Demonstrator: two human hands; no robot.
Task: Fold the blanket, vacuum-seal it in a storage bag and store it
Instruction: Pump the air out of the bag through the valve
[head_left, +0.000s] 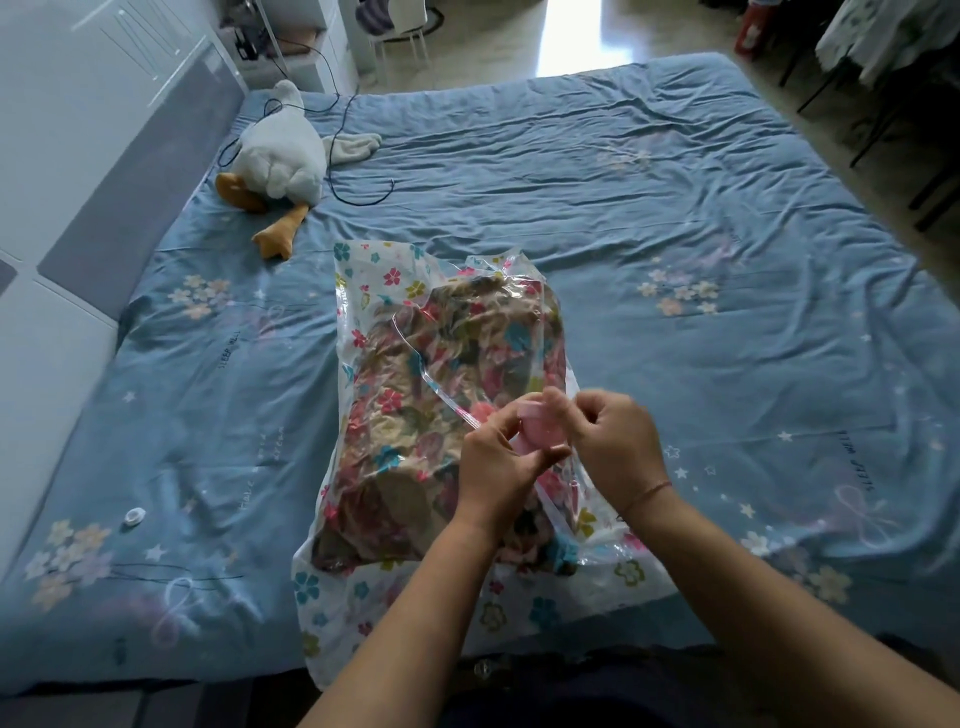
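Head view: one storage bag (363, 291) lies mid-bed (675, 208) with one folded blanket (415, 374) inside it. Both hands meet over its near half, the left hand (493, 457) and right hand (613, 441) each pinching the single pink valve (540, 431). The film looks slick and crinkly and the load soft, light and bulky (likely to slump), so I would lift it by two opposite edges, not the valve. One small white cap (134, 515) and one plush goose (275, 156) lie well apart.
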